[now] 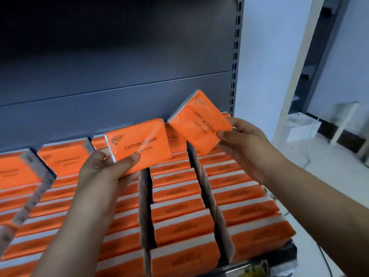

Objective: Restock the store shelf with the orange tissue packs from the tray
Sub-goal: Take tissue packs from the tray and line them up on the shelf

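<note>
My left hand (103, 168) grips an orange tissue pack (139, 144) marked COTTON TISSUE by its lower left corner, held above the shelf rows. My right hand (245, 144) pinches a second orange tissue pack (197, 120) at its right edge, tilted, up near the back panel. Below both hands the shelf (283, 254) is filled with several rows of orange packs (177, 206) leaning one behind another. A narrow dark gap (149, 188) runs between two rows under the left pack. No tray is in view.
The grey back panel (119, 76) rises behind the rows, with a slotted upright (235, 56) at its right end. Right of the shelf are a white wall and a white floor with a white bag (301, 126). Price labels (253, 268) line the shelf's front edge.
</note>
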A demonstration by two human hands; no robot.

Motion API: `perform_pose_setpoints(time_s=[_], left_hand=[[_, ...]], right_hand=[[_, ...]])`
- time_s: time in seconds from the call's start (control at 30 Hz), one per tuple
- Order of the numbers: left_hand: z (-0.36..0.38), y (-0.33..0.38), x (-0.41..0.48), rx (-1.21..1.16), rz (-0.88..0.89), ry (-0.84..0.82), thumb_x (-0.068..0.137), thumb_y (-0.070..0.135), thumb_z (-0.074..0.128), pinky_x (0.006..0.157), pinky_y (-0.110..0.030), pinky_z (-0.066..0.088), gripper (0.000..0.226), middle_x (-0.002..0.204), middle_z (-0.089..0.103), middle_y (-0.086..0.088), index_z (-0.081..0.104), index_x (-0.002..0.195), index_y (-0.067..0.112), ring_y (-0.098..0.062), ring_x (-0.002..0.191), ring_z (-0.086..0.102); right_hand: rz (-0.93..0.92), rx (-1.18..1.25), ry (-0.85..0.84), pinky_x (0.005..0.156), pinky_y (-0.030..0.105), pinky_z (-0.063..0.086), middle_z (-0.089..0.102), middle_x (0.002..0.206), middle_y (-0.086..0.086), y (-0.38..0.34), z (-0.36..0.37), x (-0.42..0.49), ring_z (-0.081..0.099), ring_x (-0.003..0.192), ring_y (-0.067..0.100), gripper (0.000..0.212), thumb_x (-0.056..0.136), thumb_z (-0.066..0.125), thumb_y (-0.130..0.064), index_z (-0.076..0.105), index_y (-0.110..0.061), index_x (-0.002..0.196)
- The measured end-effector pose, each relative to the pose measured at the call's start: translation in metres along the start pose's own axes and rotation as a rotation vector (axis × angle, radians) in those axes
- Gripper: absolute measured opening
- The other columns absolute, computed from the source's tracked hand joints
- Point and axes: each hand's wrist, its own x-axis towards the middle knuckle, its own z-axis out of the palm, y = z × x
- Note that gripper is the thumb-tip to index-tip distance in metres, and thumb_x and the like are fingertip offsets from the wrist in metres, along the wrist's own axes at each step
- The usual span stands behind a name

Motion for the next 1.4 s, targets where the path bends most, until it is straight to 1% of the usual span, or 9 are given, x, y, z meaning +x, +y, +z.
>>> perform_pose_setpoints(time_s=[0.13, 0.3, 0.4, 0.5, 0.57, 0.7, 1.0, 1.13, 1.4], left_hand=[[0.002, 0.000, 0.001, 0.013, -0.001, -0.013, 0.088, 0.002, 0.071, 0.076, -0.028, 0.061, 0.030, 0.105, 0.079, -0.007, 0.068, 0.118, 0.005, -0.022, 0.099, 0.076], [0.002, 0.000, -0.003, 0.017, -0.020, 0.008, 0.088, 0.000, 0.071, 0.092, -0.039, 0.054, 0.028, 0.106, 0.079, -0.007, 0.069, 0.115, 0.007, -0.023, 0.101, 0.076], [0.002, 0.000, -0.007, 0.023, -0.027, 0.008, 0.088, -0.001, 0.070, 0.091, -0.038, 0.054, 0.026, 0.105, 0.079, -0.007, 0.070, 0.112, 0.008, -0.023, 0.100, 0.076], [0.003, 0.000, -0.011, 0.028, -0.039, -0.009, 0.089, -0.001, 0.069, 0.089, -0.038, 0.054, 0.026, 0.106, 0.079, -0.007, 0.069, 0.113, 0.008, -0.022, 0.100, 0.076], [0.003, -0.001, -0.013, 0.032, -0.052, -0.008, 0.089, -0.002, 0.069, 0.089, -0.038, 0.055, 0.026, 0.105, 0.079, -0.007, 0.069, 0.113, 0.008, -0.022, 0.100, 0.076], [0.004, -0.004, -0.017, 0.044, -0.066, 0.000, 0.088, -0.002, 0.069, 0.087, -0.037, 0.056, 0.026, 0.104, 0.079, -0.007, 0.070, 0.111, 0.010, -0.021, 0.099, 0.076], [0.005, -0.007, -0.016, 0.098, -0.068, -0.006, 0.088, -0.003, 0.070, 0.089, -0.037, 0.056, 0.033, 0.108, 0.078, -0.006, 0.069, 0.118, 0.010, -0.021, 0.103, 0.075], [0.006, -0.008, -0.017, 0.098, -0.069, -0.011, 0.088, -0.003, 0.070, 0.088, -0.036, 0.057, 0.034, 0.109, 0.078, -0.006, 0.068, 0.119, 0.009, -0.020, 0.102, 0.075], [0.006, -0.009, -0.013, 0.079, -0.077, -0.011, 0.087, -0.004, 0.071, 0.086, -0.035, 0.058, 0.034, 0.108, 0.078, -0.008, 0.068, 0.119, 0.007, -0.021, 0.102, 0.075]], right_hand=[[-0.086, -0.207, 0.027, 0.090, 0.042, 0.058, 0.075, 0.111, 0.014, 0.001, -0.003, 0.010, 0.073, 0.104, 0.030, 0.034, 0.092, 0.062, 0.007, 0.065, -0.005, 0.124], [-0.210, -0.575, 0.128, 0.077, 0.031, 0.057, 0.074, 0.098, 0.001, -0.007, -0.014, 0.020, 0.071, 0.089, 0.011, 0.046, 0.090, 0.066, 0.007, 0.059, -0.023, 0.124], [-0.257, -0.681, 0.185, 0.073, 0.032, 0.061, 0.069, 0.108, -0.005, -0.007, -0.022, 0.023, 0.069, 0.099, 0.014, 0.039, 0.093, 0.065, 0.002, 0.057, -0.030, 0.115], [-0.266, -0.780, 0.187, 0.066, 0.021, 0.059, 0.065, 0.116, -0.013, -0.004, -0.028, 0.024, 0.065, 0.106, 0.013, 0.034, 0.096, 0.062, -0.001, 0.059, -0.030, 0.113], [-0.260, -0.849, 0.180, 0.069, 0.020, 0.059, 0.064, 0.117, -0.015, 0.001, -0.028, 0.025, 0.064, 0.107, 0.012, 0.033, 0.097, 0.060, -0.002, 0.059, -0.031, 0.112], [-0.253, -0.968, 0.203, 0.087, 0.039, 0.060, 0.060, 0.127, -0.009, 0.012, -0.028, 0.030, 0.063, 0.108, 0.016, 0.037, 0.097, 0.058, -0.004, 0.057, -0.034, 0.118], [-0.259, -1.078, 0.286, 0.099, 0.045, 0.054, 0.059, 0.128, -0.004, 0.015, -0.027, 0.039, 0.059, 0.110, 0.019, 0.039, 0.096, 0.057, -0.004, 0.058, -0.029, 0.125], [-0.221, -1.056, 0.326, 0.104, 0.046, 0.051, 0.051, 0.139, -0.001, 0.017, -0.020, 0.041, 0.056, 0.122, 0.023, 0.049, 0.094, 0.060, -0.008, 0.049, -0.027, 0.139], [-0.094, -0.944, 0.386, 0.096, 0.040, 0.050, 0.057, 0.141, -0.001, 0.021, -0.013, 0.043, 0.061, 0.119, 0.024, 0.055, 0.098, 0.056, -0.014, 0.038, -0.026, 0.148]])
